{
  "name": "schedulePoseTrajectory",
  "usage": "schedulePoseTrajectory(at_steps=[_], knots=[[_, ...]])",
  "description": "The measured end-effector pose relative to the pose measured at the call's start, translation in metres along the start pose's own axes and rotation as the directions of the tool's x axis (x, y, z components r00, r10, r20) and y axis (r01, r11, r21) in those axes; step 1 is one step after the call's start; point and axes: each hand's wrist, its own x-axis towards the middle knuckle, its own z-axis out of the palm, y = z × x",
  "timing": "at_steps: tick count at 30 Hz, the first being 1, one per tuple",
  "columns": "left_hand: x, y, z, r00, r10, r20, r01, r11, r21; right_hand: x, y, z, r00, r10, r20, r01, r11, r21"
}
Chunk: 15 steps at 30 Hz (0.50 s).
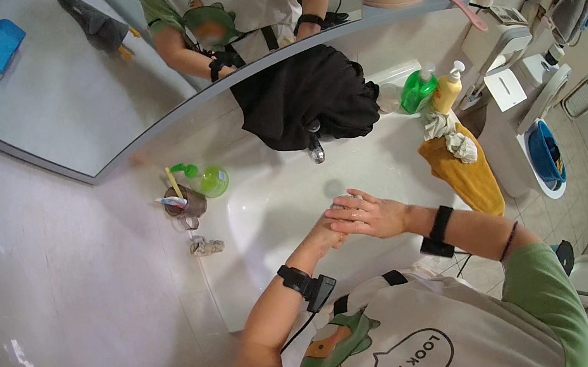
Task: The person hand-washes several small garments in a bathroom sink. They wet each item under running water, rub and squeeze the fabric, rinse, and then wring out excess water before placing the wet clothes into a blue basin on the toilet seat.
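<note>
Over the white washbasin, my hands are pressed together. My right hand lies across my left hand with its fingers apart, and both look wet. A whitish patch shows between the fingers; whether it is lather or a small object, I cannot tell. The left palm is hidden under the right hand. Beyond my fingers is the round drain, with the chrome faucet above it. Black cloth is bunched behind and around the faucet.
At the left rim stand a green pump bottle and a brown cup holding a toothbrush. Green and yellow pump bottles, crumpled tissue and a mustard towel occupy the right rim. A mirror overhangs the back.
</note>
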Motion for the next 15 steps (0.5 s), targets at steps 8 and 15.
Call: schedulePoseTrajectory(at_steps=[8, 15], knots=[[-0.006, 0.003, -0.009, 0.984, -0.159, 0.075, 0.122, 0.924, 0.362, 0.017, 0.009, 0.04, 1.0, -0.023, 0.009, 0.024, 0.986, -0.166], [0.018, -0.027, -0.006, 0.954, 0.292, -0.067, -0.052, 0.381, 0.923, 0.022, -0.008, 0.075, 0.811, 0.41, 0.417, -0.406, 0.908, -0.102]])
